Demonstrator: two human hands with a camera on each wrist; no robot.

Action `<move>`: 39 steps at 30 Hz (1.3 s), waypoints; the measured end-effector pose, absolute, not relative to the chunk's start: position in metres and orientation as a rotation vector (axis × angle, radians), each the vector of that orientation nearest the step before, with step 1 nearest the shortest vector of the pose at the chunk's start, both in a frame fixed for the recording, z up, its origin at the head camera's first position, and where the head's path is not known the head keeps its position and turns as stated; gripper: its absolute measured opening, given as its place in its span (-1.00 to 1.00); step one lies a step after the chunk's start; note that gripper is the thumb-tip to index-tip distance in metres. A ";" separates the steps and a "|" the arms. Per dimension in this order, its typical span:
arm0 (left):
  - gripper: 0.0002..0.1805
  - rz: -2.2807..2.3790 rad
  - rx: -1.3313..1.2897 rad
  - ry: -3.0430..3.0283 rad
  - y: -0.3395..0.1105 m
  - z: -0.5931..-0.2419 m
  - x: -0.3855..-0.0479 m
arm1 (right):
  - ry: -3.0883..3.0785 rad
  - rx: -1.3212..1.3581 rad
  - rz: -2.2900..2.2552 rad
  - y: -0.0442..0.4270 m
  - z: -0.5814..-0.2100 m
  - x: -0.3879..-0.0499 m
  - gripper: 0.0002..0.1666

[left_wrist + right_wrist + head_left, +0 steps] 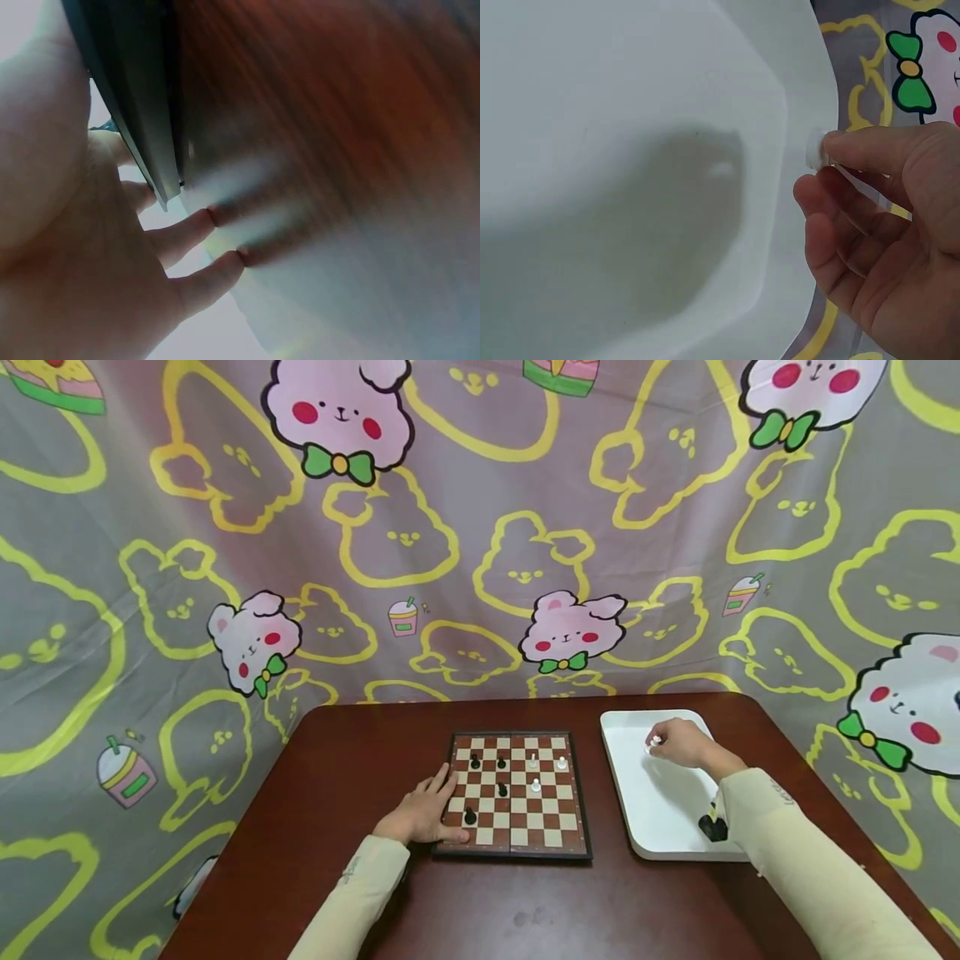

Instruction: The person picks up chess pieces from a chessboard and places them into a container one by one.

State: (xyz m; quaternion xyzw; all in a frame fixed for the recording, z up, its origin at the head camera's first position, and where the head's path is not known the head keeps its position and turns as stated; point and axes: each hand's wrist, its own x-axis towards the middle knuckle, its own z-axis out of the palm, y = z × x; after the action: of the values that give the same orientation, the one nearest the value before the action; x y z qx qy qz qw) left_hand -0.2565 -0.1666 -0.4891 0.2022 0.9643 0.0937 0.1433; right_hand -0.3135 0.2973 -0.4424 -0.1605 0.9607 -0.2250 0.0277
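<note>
A brown-and-cream chessboard [547, 837] with a black rim lies on the table. Several black chess pieces [470, 816] stand on its left half, and three white chess pieces [536, 786] on its right half. My left hand [422, 810] rests against the board's left edge, fingers spread, with the thumb over the front left corner. In the left wrist view, fingertips [238, 256] touch the tabletop beside the board's dark side. Over the white tray [636, 827], my right hand [681, 743] pinches a small white chess piece [815, 151] between thumb and fingers; its kind is hard to tell.
The dark reddish-brown table [525, 910] runs back to a patterned cloth [465, 552] hanging behind and at both sides. The tray stands to the right of the board, with a gap between. A black object [712, 827] shows below the right cuff, partly hidden.
</note>
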 end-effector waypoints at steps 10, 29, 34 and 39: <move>0.23 0.265 0.584 2.781 -0.166 -0.492 -0.256 | 2.991 -0.498 -0.672 0.306 -0.441 -0.308 -0.86; 0.24 0.269 0.543 2.783 -0.168 -0.488 -0.254 | 2.945 -0.647 -0.759 0.241 -0.418 -0.312 -0.84; 0.23 0.282 0.545 2.778 -0.167 -0.488 -0.254 | 2.873 -0.641 -0.806 0.214 -0.425 -0.313 -0.84; 0.22 0.278 0.555 2.767 -0.167 -0.486 -0.255 | 2.803 -0.616 -0.808 0.190 -0.431 -0.314 -0.80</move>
State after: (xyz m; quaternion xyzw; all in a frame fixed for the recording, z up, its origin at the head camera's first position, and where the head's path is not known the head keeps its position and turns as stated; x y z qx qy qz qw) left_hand -0.2552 -0.1673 -0.4856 0.1933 0.9644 0.0967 0.1523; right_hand -0.3145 0.1899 -0.4307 -0.2059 0.9371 -0.2702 0.0800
